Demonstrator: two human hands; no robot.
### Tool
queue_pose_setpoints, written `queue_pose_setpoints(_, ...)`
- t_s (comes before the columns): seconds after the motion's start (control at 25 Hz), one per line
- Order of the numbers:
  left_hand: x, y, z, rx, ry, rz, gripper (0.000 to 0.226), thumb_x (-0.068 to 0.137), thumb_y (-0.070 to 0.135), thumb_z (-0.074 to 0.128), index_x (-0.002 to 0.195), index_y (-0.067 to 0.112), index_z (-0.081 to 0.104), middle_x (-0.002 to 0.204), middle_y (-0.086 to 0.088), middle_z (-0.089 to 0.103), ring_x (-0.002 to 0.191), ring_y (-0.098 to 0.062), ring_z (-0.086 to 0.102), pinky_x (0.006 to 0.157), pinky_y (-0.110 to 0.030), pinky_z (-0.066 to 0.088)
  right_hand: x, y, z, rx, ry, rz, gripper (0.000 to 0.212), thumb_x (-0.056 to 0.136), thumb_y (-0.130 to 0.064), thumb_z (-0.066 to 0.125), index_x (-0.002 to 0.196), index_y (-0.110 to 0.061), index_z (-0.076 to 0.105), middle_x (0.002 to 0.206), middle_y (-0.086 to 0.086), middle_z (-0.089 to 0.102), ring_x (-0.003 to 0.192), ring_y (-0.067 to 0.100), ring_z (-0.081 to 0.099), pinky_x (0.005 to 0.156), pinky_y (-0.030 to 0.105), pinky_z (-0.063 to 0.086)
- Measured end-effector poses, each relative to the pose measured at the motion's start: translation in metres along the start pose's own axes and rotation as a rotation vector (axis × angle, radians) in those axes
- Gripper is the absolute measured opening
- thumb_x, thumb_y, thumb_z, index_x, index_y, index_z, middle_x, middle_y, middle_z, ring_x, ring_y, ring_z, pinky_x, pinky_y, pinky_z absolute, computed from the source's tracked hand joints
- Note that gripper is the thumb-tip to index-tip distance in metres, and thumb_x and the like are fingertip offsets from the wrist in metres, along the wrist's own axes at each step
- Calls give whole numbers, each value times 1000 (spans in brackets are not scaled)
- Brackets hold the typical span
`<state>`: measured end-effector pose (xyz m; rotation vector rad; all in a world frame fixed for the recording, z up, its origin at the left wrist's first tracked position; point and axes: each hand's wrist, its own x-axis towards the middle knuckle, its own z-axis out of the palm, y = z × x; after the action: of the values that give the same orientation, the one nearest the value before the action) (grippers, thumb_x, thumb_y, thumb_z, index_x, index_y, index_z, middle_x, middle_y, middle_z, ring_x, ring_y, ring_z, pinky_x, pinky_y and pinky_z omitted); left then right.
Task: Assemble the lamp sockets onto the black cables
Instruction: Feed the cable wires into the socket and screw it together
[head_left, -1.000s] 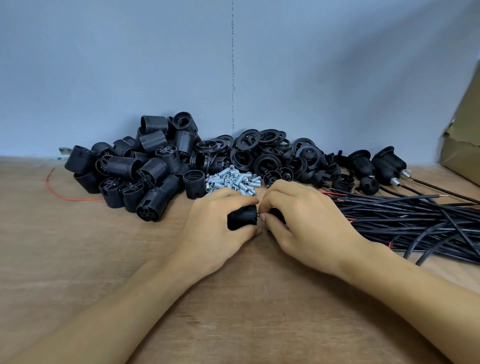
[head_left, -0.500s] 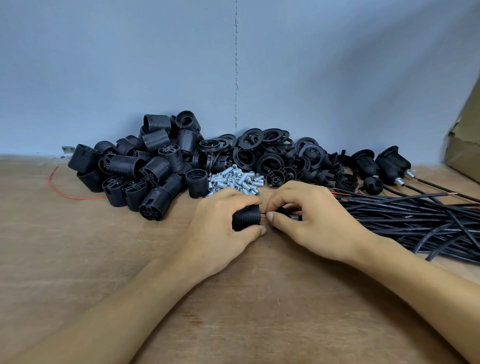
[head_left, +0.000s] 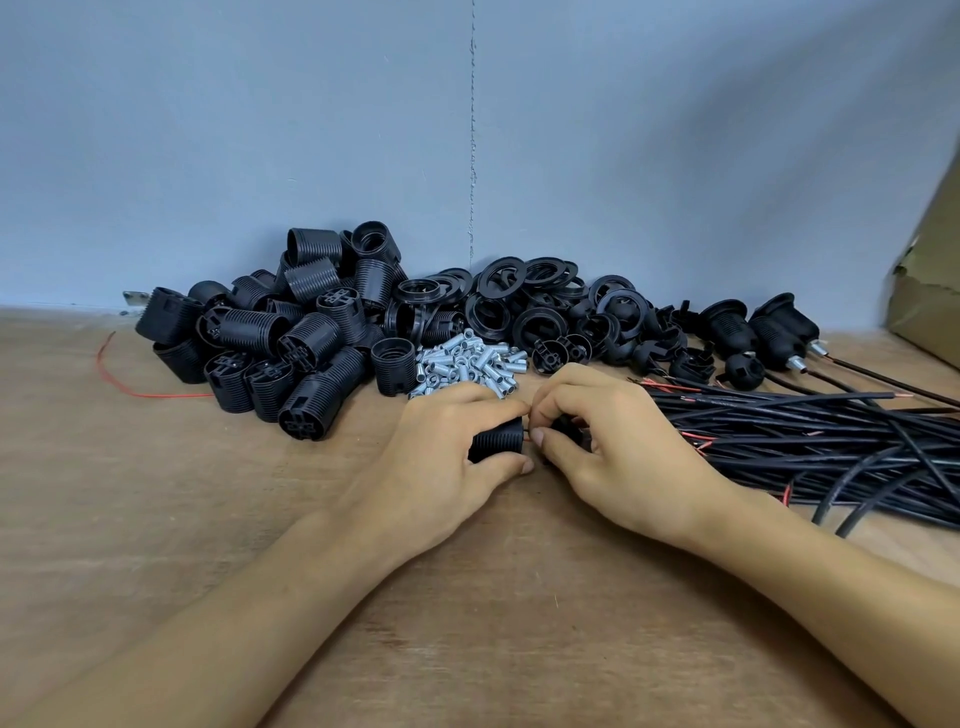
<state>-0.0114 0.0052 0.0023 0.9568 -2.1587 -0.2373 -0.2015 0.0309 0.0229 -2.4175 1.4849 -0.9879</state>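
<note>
Grips ribbed socket shell (head_left: 496, 441) in curled left hand (head_left: 447, 460), near centre, long axis left to right, end facing right. Pinches small black cap (head_left: 565, 435) (red wire (head_left: 527, 440) showing between) in right hand (head_left: 615, 449), just right of it. Calls for feeding straight leftward.

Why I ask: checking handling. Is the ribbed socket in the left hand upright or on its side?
On its side: the ribbed socket lies level in the left hand, one end facing the right hand.
</note>
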Motion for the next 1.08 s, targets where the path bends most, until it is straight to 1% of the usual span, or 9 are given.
queue_pose_setpoints(0.24, 0, 3, -3, 20, -35, 7, 23, 82, 31, 79, 101, 22, 72, 85, 11, 68, 83, -5, 57, 77, -20, 43, -4, -1, 5, -9, 54, -22, 9, 87, -4, 70, 84, -13, 69, 101, -14, 59, 94, 2, 56, 87, 20, 44)
queue_pose_setpoints(0.44, -2, 6, -2, 32, -25, -9, 28, 82, 31, 80, 106, 21, 72, 87, 8, 68, 85, -5, 52, 78, -15, 40, -6, -2, 5, -37, 43, -34, 9, 90, -6, 68, 86, -14, 68, 103, -15, 57, 92, -4, 49, 78, 11, 37)
queue_pose_setpoints(0.52, -2, 6, -1, 37, -29, -21, 29, 83, 32, 80, 109, 22, 71, 90, 7, 68, 85, -5, 52, 77, -17, 40, -7, -2, 5, -40, 41, -31, 9, 90, -7, 68, 86, -14, 68, 102, -15, 56, 91, -4, 49, 77, 12, 37)
queue_pose_setpoints(0.6, -2, 5, 0, 46, -48, -38, 32, 84, 35, 79, 113, 25, 70, 93, 6, 67, 88, -7, 55, 80, -23, 43, -7, -2, 5, -43, 43, -32, 9, 89, -6, 68, 85, -14, 67, 101, -15, 56, 89, -3, 48, 75, 13, 36)
queue_pose_setpoints(0.72, -2, 3, 2, 63, -41, -38, 36, 83, 38, 78, 115, 26, 68, 95, 6, 66, 90, -10, 57, 80, -26, 44, -7, -2, 5, -51, 47, -36, 9, 89, -6, 68, 85, -14, 67, 100, -14, 55, 89, -2, 48, 76, 13, 37)
queue_pose_setpoints(0.84, -3, 1, 3, 67, -55, -56, 38, 83, 41, 77, 117, 29, 64, 99, 7, 67, 95, -10, 59, 83, -26, 45, -8, -2, 5, -39, 54, -24, 10, 87, -3, 69, 85, -13, 68, 99, -13, 56, 89, -3, 48, 80, 7, 36)
queue_pose_setpoints(0.88, -3, 1, 4, 58, -60, -72, 39, 83, 42, 78, 116, 30, 61, 102, 9, 67, 96, -9, 59, 83, -24, 46, -7, -2, 5, -26, 59, -13, 11, 86, -2, 70, 84, -13, 68, 98, -12, 57, 89, -2, 49, 82, 6, 36)
queue_pose_setpoints(0.96, -2, 0, 4, 17, -54, -126, 38, 81, 43, 80, 108, 36, 53, 104, 15, 67, 92, 1, 56, 80, -11, 42, -5, -3, 3, 11, 49, 13, 13, 86, -3, 71, 82, -16, 68, 97, -12, 59, 90, 0, 53, 85, 10, 40)
queue_pose_setpoints(1.08, -1, 1, 4, -16, -25, -178, 41, 76, 44, 83, 100, 41, 49, 93, 22, 63, 84, 9, 54, 72, -4, 36, 1, -2, -4, 50, 21, 50, 17, 89, -14, 70, 87, -31, 67, 97, -15, 63, 95, 1, 59, 84, 15, 46)
